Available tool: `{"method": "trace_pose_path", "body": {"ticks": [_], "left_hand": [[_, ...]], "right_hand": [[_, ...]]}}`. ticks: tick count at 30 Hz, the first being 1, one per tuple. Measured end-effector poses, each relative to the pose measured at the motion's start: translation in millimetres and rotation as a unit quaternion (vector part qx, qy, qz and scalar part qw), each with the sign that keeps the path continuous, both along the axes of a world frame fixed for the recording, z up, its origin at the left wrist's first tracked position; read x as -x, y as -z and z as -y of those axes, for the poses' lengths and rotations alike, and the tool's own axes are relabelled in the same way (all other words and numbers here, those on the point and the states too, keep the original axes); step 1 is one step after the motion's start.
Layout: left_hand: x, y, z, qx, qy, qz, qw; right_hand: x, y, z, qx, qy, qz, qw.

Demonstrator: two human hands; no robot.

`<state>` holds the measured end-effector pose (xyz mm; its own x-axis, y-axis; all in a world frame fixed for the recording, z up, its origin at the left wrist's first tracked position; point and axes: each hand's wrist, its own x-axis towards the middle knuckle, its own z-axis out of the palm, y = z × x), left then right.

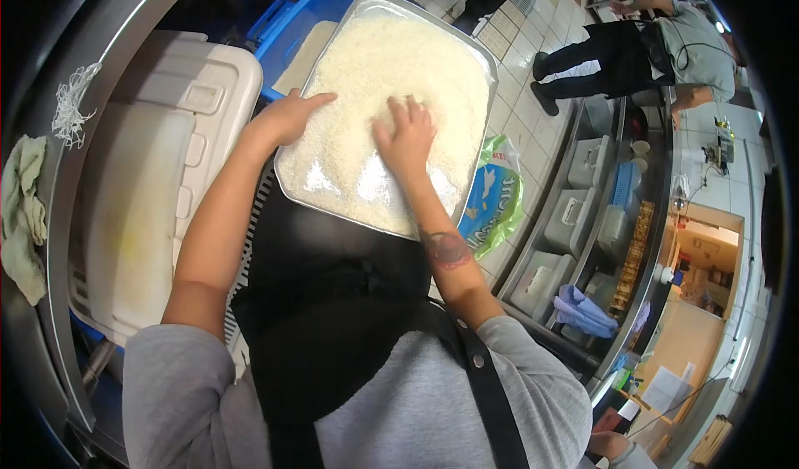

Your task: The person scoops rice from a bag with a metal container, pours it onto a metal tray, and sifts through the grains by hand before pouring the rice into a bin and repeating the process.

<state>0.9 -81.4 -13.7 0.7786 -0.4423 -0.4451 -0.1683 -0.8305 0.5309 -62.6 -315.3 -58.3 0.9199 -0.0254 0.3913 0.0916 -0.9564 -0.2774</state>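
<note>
The person's left hand (298, 119) is clamped on the left edge of a metal tray (372, 188), one digit stretched over the rim and the others mostly hidden. The right hand (406, 136) lies palm down in the pale grains (408, 53), its fingers slightly apart and gripping nothing that shows. The tray is in front of the person, just beyond the black apron (333, 311), and the grains cover most of it; bare metal shows in patches along the near side. Its far left part overlaps a blue bin (279, 61), though what bears its weight cannot be told.

A green and blue bag (497, 194) lies beside the tray's right edge, on the tiled floor (516, 65). To the left, a translucent board (137, 219) lies on a large off-white lid (225, 74). At the right, another person (699, 44) stands near shelved plastic containers (589, 163).
</note>
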Motion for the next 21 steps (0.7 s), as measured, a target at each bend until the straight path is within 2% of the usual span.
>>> {"method": "trace_pose_path", "body": {"ticks": [1, 4, 7, 10, 13, 16, 17, 20, 21], "left_hand": [[-1, 0, 0, -0.001, 0.001, 0.001, 1.000], [-1, 0, 1, 0.002, 0.001, -0.008, 1.000], [-2, -1, 0, 0.006, -0.008, -0.031, 0.999], [-3, 4, 1, 0.000, -0.006, -0.022, 1.000], [-2, 7, -1, -0.012, 0.006, 0.009, 1.000], [-1, 4, 0, -0.018, 0.004, -0.002, 1.000], [-2, 1, 0, -0.017, 0.002, -0.012, 1.000], [-3, 3, 2, -0.013, 0.001, -0.016, 1.000], [-3, 5, 1, -0.011, 0.000, -0.013, 1.000]], "right_hand": [[10, -4, -8, -0.059, -0.033, -0.023, 0.997], [43, -17, -10, -0.079, -0.193, -0.086, 0.974], [56, -22, 15, -0.074, -0.247, -0.122, 0.958], [47, -21, 43, -0.109, -0.126, -0.080, 0.983], [45, -57, 53, -0.220, 0.020, -0.144, 0.965], [42, -87, 53, -0.457, -0.010, -0.210, 0.864], [41, -98, 52, -0.366, -0.075, -0.176, 0.911], [32, -83, 73, -0.364, -0.072, -0.140, 0.918], [31, -78, 79, -0.351, -0.007, -0.161, 0.923]]}}
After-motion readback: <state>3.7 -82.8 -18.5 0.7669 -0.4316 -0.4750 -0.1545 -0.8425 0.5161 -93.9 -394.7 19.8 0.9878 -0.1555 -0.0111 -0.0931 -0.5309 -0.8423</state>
